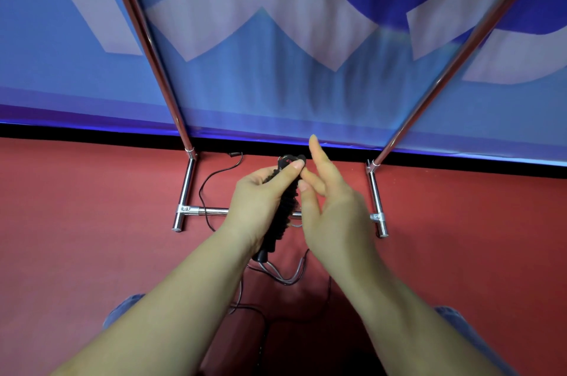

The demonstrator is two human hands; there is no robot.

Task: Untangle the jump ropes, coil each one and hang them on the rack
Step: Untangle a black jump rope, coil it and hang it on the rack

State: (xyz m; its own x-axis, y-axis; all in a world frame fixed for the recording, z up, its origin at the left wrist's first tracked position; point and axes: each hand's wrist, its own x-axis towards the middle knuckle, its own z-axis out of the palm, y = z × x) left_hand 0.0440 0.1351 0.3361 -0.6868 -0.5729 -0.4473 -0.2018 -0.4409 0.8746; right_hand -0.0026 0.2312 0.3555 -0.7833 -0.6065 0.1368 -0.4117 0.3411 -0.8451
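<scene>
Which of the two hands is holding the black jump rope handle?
The left hand grips the black ribbed handle. The right hand only touches its top end with fingertips, its index finger straight.

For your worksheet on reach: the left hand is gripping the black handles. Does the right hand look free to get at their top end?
Probably yes. The right hand sits beside the black handles, fingers open, nothing between; only the left hand's thumb covers the top.
</scene>
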